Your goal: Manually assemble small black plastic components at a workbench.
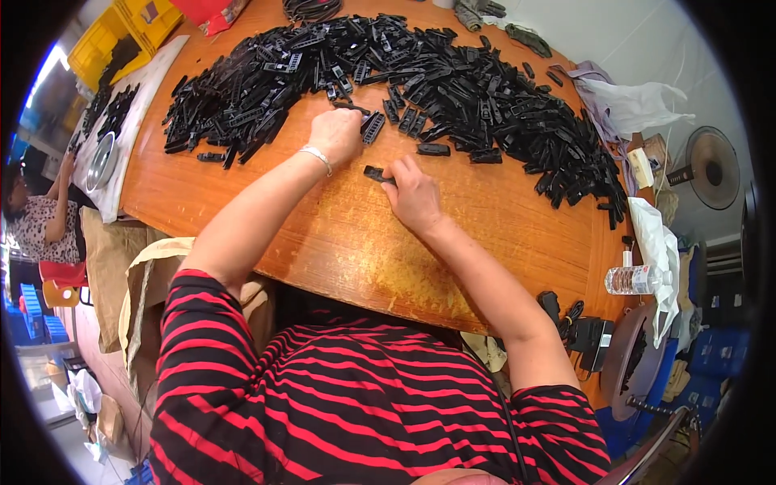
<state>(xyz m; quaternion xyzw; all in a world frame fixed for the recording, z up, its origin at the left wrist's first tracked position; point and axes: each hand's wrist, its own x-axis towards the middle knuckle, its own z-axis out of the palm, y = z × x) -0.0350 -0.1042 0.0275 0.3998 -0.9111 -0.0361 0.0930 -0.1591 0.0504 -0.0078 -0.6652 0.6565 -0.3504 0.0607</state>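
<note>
A large curved heap of narrow black plastic parts (267,97) spreads over the far half of the wooden table (339,250). My left hand (337,136), with a bracelet at the wrist, reaches to the inner edge of this heap. Its fingers are bent and closed beside a slotted black part (373,128); whatever they grip is hidden. Nearer to me, my right hand (415,194) pinches a short black plastic part (377,174) between thumb and fingers, just above the tabletop. A single black part (433,149) lies to the right, apart from the heap.
At the right edge are a clear plastic bottle (630,280), white plastic bags (638,105), a round tray (629,356) and a black adapter (596,339). A fan (710,167) stands beyond. On the left, another person (48,218) sits by a pale table with a metal bowl (102,162).
</note>
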